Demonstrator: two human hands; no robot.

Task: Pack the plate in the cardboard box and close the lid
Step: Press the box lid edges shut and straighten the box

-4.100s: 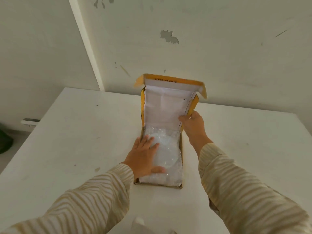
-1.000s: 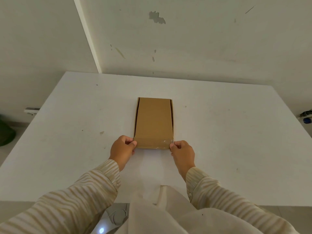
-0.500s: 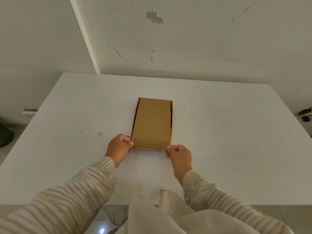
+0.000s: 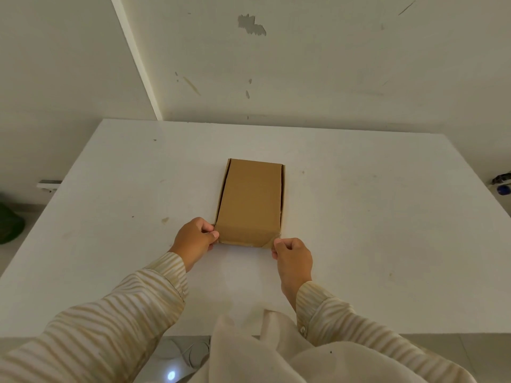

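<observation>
Now the white table (image 4: 359, 217) carries the cardboard box (image 4: 250, 200) near its middle, lid (image 4: 251, 189) down flat. Left hand (image 4: 193, 239) and right hand (image 4: 293, 255) each pinch a near corner of the box.

both arms reach forward, left hand (image 4: 195, 236) and right hand (image 4: 293, 254) seemingly pinching.

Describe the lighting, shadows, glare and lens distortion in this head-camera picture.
Head view: dim, warm, even light; no hard glare on the table; thin dark shadow lines run along both long sides of the box; both the left hand and right hand look sharp; wide-angle stretch splays the table edges and enlarges the near sleeves.
</observation>
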